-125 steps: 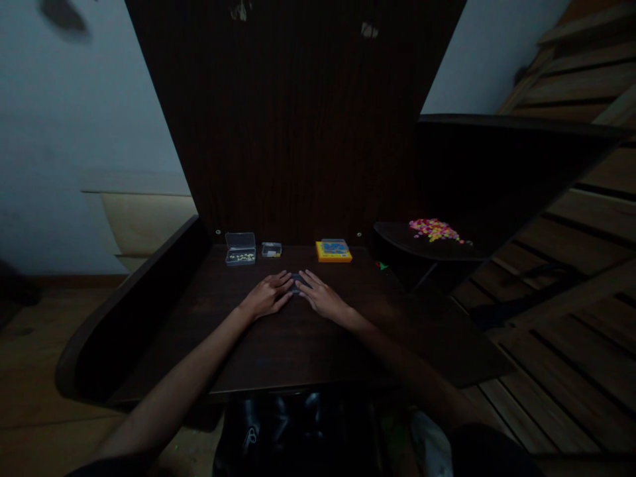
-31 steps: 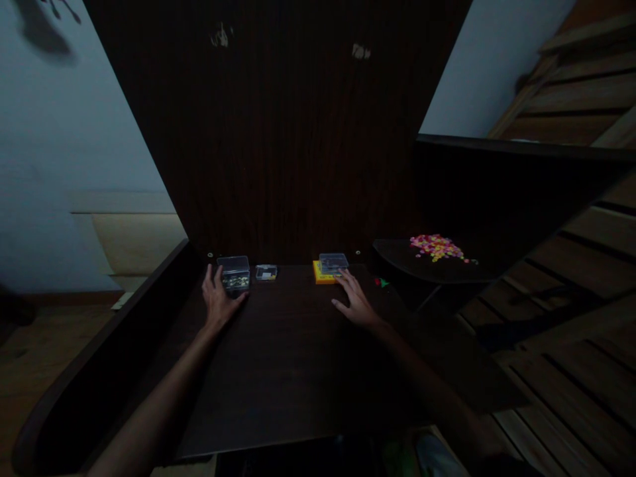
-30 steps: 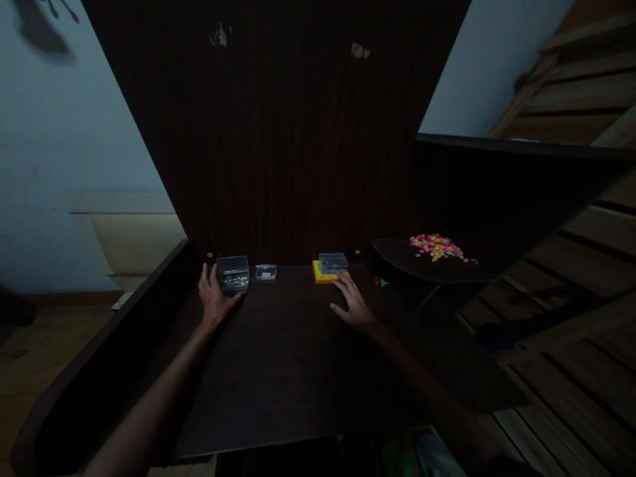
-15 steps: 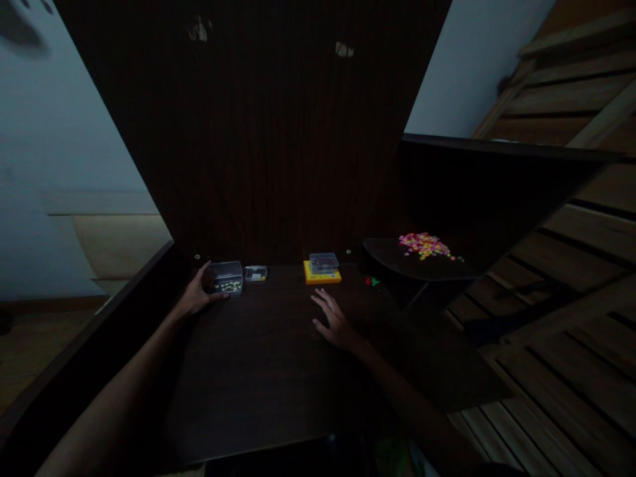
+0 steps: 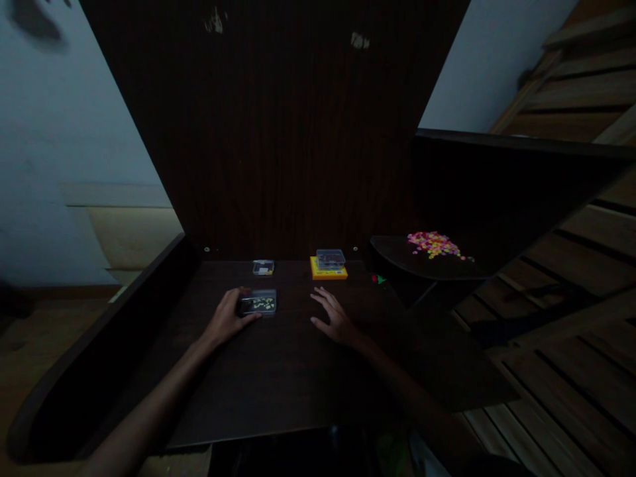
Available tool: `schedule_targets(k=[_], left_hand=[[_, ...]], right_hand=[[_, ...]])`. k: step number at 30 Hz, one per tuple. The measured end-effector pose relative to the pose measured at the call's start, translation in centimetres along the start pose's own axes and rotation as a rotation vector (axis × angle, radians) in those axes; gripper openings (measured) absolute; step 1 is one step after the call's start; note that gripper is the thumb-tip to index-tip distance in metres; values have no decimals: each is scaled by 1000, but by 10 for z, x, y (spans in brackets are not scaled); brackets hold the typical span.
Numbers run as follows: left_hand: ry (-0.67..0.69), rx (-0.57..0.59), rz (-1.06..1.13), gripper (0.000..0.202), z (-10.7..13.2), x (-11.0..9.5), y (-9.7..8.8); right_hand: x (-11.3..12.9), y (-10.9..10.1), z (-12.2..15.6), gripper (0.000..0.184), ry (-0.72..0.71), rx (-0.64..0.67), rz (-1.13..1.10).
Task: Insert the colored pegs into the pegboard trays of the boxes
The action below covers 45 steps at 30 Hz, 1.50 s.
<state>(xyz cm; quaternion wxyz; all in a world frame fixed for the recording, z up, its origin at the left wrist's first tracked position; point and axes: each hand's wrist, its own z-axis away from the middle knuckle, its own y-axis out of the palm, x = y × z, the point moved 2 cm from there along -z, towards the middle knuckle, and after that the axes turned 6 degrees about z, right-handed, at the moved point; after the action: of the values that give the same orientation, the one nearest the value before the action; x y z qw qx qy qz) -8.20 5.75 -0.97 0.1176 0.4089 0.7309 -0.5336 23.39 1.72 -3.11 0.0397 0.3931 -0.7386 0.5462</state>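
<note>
My left hand (image 5: 229, 317) is closed round the left end of a clear plastic box (image 5: 262, 303) holding small yellow pieces, near the middle of the dark wooden table (image 5: 278, 377). To the right of the box my right hand (image 5: 332, 316) hovers open, fingers spread, touching nothing. Behind it a yellow box (image 5: 328, 270) carries a small clear box (image 5: 330, 257) on top. Another small clear box (image 5: 263, 266) sits at the back of the table.
A dark upright panel (image 5: 278, 132) closes the table's back edge. A side shelf (image 5: 427, 262) to the right bears a heap of pink and yellow pieces (image 5: 434, 243). A small red and green piece (image 5: 377, 279) lies beside it. A raised rail (image 5: 99, 344) borders the left.
My left hand has drawn the clear box with yellow pieces from the back left toward the middle of the table. My right hand has come back from the yellow box.
</note>
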Motion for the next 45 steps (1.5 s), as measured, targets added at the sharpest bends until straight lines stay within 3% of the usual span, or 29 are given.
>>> schedule_targets(k=[6,11,17,24,45], left_hand=[[226,84,-42,52,-6,-37,49],[289,161,-53,56,-11,-51,70],[377,205,-96,49,-8,-50,73],[406,251,-108,44,-7,-47,75],[451,224,-151,42,-4,-43,83]], right_hand=[[12,5,-12,68,-12,108,-37],[14,3,-29,64,-58,184,11],[7,2,-40,45,-138,272,109],[0,14,-32,47,-167,176,85],[-6,30,-26,51,-259,91,199]])
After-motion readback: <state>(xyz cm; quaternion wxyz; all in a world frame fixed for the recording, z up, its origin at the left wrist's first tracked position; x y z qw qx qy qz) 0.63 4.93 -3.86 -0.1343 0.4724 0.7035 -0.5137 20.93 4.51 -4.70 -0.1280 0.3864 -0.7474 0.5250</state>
